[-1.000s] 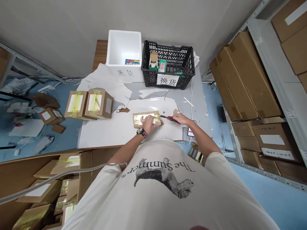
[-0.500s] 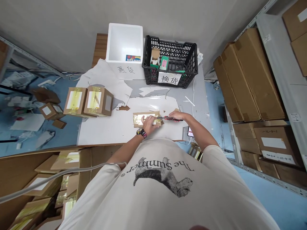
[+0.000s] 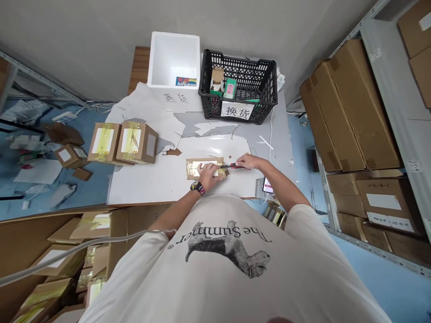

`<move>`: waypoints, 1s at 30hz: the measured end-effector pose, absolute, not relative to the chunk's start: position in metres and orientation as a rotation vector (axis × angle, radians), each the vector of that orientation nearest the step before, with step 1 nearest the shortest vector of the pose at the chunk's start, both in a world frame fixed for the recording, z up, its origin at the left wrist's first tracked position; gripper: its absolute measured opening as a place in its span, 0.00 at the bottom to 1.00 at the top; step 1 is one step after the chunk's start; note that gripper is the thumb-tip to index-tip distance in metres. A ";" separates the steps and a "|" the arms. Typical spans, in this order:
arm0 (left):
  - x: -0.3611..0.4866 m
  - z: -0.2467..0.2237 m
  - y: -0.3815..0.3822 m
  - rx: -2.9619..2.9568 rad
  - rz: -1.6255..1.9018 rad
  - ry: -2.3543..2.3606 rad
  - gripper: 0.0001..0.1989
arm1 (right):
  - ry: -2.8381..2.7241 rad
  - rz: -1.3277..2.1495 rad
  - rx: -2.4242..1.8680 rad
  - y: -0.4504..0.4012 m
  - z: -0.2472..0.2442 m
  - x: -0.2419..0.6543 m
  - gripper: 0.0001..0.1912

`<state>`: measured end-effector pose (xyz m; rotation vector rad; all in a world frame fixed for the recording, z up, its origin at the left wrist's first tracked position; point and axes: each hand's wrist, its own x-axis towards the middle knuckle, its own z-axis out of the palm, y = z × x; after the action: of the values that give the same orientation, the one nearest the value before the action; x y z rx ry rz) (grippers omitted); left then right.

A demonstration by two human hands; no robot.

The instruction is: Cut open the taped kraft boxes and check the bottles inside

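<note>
In the head view, the left hand [image 3: 208,176] lies spread, pressing down on a taped cardboard box [image 3: 192,168] on a white sheet [image 3: 151,188]. Just right of it, the right hand [image 3: 248,161] pinches a red utility knife [image 3: 231,166], its blade tip at the box's taped end.

The left hand [image 3: 208,176] hides the middle of the taped carton [image 3: 202,162], and the right hand [image 3: 247,161] covers part of the knife [image 3: 232,166], so its blade is too small to tell. The picture's right edge cuts off the cartons on the shelf [image 3: 412,31].
</note>
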<state>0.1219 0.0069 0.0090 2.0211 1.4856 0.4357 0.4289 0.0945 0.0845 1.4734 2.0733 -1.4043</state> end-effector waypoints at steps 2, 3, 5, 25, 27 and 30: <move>0.122 0.010 0.006 2.024 0.437 1.476 0.23 | 2.052 -1.448 1.429 0.095 0.087 0.431 0.28; 0.122 0.011 0.006 2.023 0.437 1.473 0.22 | 2.034 -1.469 1.415 0.096 0.088 0.430 0.28; 0.123 0.014 0.007 2.017 0.436 1.476 0.22 | 1.994 -1.496 1.402 0.099 0.089 0.424 0.27; 0.104 0.030 0.025 1.946 0.511 1.367 0.37 | 1.705 -1.737 2.190 0.022 0.108 0.453 0.23; 0.100 0.035 0.022 1.836 0.625 1.390 0.37 | 1.678 -1.661 2.398 0.017 0.107 0.422 0.26; 0.096 0.042 0.015 1.539 0.755 1.319 0.34 | 1.975 -1.456 2.320 0.008 0.104 0.348 0.33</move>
<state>0.0964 0.0147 0.0421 1.5394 1.3191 0.7552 0.3484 0.0082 0.1041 2.3204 1.9747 -1.4563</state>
